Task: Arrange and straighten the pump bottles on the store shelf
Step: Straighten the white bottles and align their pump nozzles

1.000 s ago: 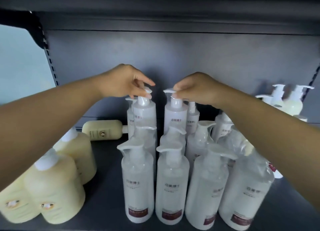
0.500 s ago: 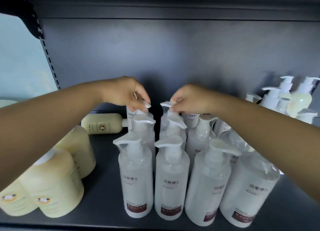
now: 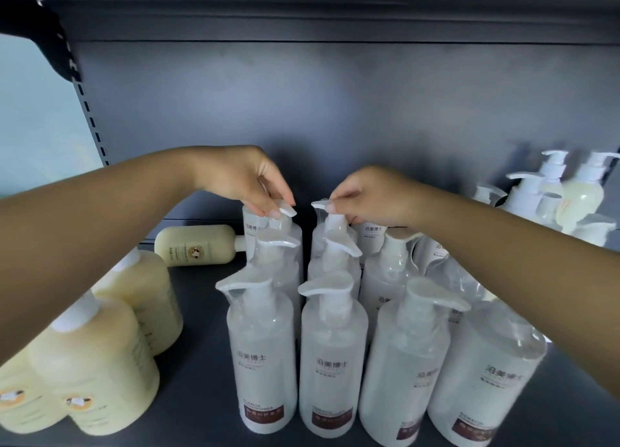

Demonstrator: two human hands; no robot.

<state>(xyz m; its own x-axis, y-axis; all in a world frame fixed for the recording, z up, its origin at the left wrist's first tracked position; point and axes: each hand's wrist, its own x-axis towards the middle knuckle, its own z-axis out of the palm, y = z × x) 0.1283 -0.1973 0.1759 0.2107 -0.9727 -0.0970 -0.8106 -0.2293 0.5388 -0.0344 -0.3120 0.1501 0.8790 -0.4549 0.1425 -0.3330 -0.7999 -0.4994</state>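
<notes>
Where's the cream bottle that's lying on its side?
In the head view, the toppled cream bottle lies at the shelf's back, left of centre, below the left hand, its cap against the rear-left white pump bottle.

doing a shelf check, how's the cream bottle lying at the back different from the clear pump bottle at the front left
The cream bottle lies on its side; the clear pump bottle stands upright. The cream bottle is opaque pale yellow; the clear pump bottle is see-through with a brown label band. Both rest on the dark shelf.
</notes>
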